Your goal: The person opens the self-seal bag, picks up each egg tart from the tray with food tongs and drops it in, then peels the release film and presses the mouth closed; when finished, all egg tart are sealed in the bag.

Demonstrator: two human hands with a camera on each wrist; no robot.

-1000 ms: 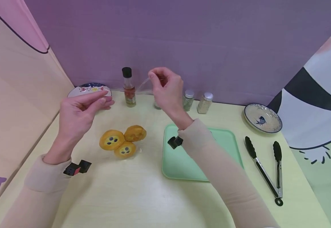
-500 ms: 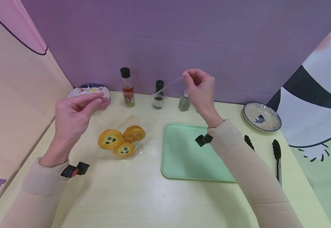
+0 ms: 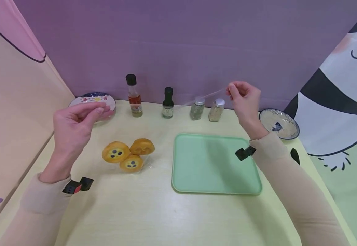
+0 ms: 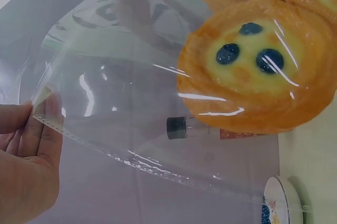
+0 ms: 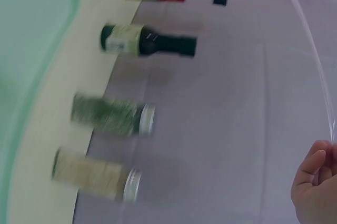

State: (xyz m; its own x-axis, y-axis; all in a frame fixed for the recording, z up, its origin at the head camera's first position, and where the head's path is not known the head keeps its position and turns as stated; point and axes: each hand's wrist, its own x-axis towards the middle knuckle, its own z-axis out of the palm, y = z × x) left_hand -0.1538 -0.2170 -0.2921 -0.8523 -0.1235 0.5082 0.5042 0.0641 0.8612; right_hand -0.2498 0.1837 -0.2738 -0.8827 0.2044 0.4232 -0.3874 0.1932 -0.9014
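My left hand point(image 3: 73, 126) pinches the edge of a clear plastic bag point(image 4: 105, 81) between thumb and fingers. Inside the bag are three golden egg tarts point(image 3: 115, 152), bunched together at its lower part; two show blueberries on a yellow filling. In the left wrist view one tart point(image 4: 310, 97) shows large behind the shiny film. Far to the right and raised, my right hand point(image 3: 245, 104) pinches the end of a thin clear plastic strip point(image 3: 212, 94). The strip trails leftward in front of the jars; its far end is too faint to follow fully.
A green tray point(image 3: 196, 164) lies on the table between the arms. Along the back wall stand a sauce bottle point(image 3: 135, 102), a dark bottle point(image 3: 167, 104) and two spice jars point(image 3: 197, 109). Plates sit at both back corners, like the right plate point(image 3: 284, 126). My right sleeve mostly hides tongs.
My right hand has moved a long way right, drawing the clear strip with it and uncovering the dark bottle and jars. The left hand stays nearly in place with the bag.
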